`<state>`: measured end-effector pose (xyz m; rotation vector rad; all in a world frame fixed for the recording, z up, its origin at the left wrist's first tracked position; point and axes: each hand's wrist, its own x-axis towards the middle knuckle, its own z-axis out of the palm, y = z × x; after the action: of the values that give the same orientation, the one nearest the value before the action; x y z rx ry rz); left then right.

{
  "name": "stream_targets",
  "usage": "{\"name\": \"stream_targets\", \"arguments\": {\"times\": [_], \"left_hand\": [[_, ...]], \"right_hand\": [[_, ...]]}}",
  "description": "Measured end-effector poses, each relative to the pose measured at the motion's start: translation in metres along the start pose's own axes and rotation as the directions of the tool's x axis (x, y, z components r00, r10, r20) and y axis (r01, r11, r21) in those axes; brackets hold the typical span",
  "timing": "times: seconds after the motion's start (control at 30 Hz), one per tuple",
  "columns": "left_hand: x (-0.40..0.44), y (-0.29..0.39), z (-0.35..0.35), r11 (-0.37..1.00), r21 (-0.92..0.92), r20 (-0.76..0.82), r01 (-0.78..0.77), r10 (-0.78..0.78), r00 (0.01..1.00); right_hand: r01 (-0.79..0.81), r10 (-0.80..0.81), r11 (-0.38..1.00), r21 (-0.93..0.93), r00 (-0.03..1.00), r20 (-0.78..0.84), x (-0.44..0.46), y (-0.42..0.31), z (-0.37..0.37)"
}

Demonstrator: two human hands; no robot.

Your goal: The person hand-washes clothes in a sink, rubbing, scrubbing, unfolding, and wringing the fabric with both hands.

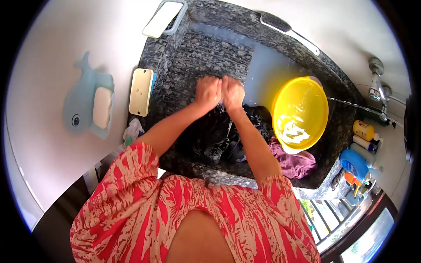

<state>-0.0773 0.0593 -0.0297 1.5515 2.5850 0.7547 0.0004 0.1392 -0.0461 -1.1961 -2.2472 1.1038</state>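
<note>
My left hand (208, 92) and my right hand (232, 92) are side by side over the ribbed granite washboard slope of the sink. Both are closed, with fingers curled into fists. A wet black garment (206, 133) trails from them toward my body, and water drips between my forearms. The part inside the fists is hidden. At the right, a yellow basin (301, 109) holds water, with bright glare on its surface. Beneath its front edge lies a mauve cloth (293, 161).
A thin stream runs from the tap (376, 85) toward the basin. A white-handled brush (289, 31) lies on the back rim. Soap bars sit in a dish (177, 22) and a blue whale holder (83, 105). A cream brush (140, 92) rests left; bottles (354, 163) stand right.
</note>
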Motion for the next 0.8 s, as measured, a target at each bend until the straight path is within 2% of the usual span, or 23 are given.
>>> {"name": "stream_targets", "arguments": {"times": [0.03,0.1,0.2,0.23,0.27,0.3,0.37,0.4,0.43,0.47,0.5,0.57,0.63,0.67,0.7,0.73,0.77,0.8], "left_hand": [[0.017,-0.008,0.012,0.995,0.103,-0.052,0.004,0.001,0.999],[0.034,-0.008,0.013,0.994,0.097,-0.263,-0.042,0.066,0.963],[0.012,0.005,0.0,0.989,0.111,-0.217,0.101,-0.075,0.973],[0.01,0.007,-0.027,0.923,-0.152,0.359,0.352,-0.281,0.89],[-0.018,0.02,-0.038,0.957,-0.217,0.121,0.192,-0.168,0.978],[-0.047,0.031,-0.047,0.97,-0.24,-0.118,0.029,-0.059,0.991],[-0.068,0.021,-0.046,0.957,-0.273,-0.005,-0.094,0.096,0.995],[-0.049,0.013,-0.031,0.983,-0.168,0.005,-0.077,0.079,0.997],[-0.027,-0.004,-0.005,0.982,-0.143,-0.076,-0.122,0.112,0.991],[0.0,-0.012,0.006,0.988,0.077,-0.037,-0.131,0.134,0.99],[0.025,-0.009,0.003,0.988,0.103,-0.037,-0.116,0.121,0.992],[0.041,-0.007,0.009,0.992,0.114,-0.157,-0.05,0.068,0.985],[0.033,0.003,-0.005,0.982,0.189,-0.21,-0.022,0.063,0.976],[0.026,0.009,-0.012,0.988,0.046,-0.042,0.148,-0.146,0.988],[0.015,0.017,-0.023,0.941,-0.063,0.151,0.333,-0.32,0.935],[-0.006,0.015,-0.027,0.953,-0.257,0.008,0.16,-0.164,0.986],[-0.029,0.029,-0.037,0.96,-0.279,-0.192,0.028,-0.085,0.978],[-0.052,0.033,-0.047,0.952,-0.304,-0.145,-0.039,-0.005,0.989]], "right_hand": [[0.019,-0.02,0.996,-0.082,1.0,-0.003,0.016,0.001,0.003],[0.123,-0.156,0.975,-0.185,0.972,-0.177,0.025,-0.002,0.006],[-0.147,0.144,0.988,-0.038,0.986,-0.08,-0.005,-0.014,-0.003],[-0.023,0.03,0.997,0.07,0.995,-0.095,-0.018,-0.016,-0.011],[0.094,-0.075,0.981,0.173,0.991,-0.112,-0.046,-0.017,-0.023],[0.196,-0.167,0.942,0.273,0.978,-0.128,-0.069,-0.016,-0.03],[0.391,-0.374,0.894,0.217,0.92,-0.115,-0.084,-0.008,-0.028],[0.401,-0.369,0.893,0.203,0.912,-0.178,-0.061,-0.001,-0.012],[0.297,-0.286,0.951,0.082,0.95,-0.125,-0.036,0.003,-0.004],[0.167,-0.162,0.985,0.05,0.982,-0.102,-0.01,-0.003,-0.004],[0.165,-0.175,0.982,-0.092,0.978,-0.114,0.01,0.006,0.007],[0.142,-0.167,0.982,-0.126,0.961,-0.22,0.025,0.002,0.009],[0.038,-0.066,0.994,-0.106,0.958,-0.279,0.013,-0.008,0.005],[-0.021,0.019,1.0,-0.009,0.979,-0.204,0.003,-0.008,0.004],[-0.087,0.097,0.992,0.086,0.988,-0.12,-0.014,-0.008,-0.001],[0.028,0.022,0.966,0.256,0.981,-0.191,-0.038,-0.018,-0.016],[0.121,-0.055,0.936,0.33,0.978,-0.203,-0.062,-0.023,-0.028],[0.259,-0.22,0.929,0.265,0.961,-0.168,-0.079,-0.017,-0.033]]}}
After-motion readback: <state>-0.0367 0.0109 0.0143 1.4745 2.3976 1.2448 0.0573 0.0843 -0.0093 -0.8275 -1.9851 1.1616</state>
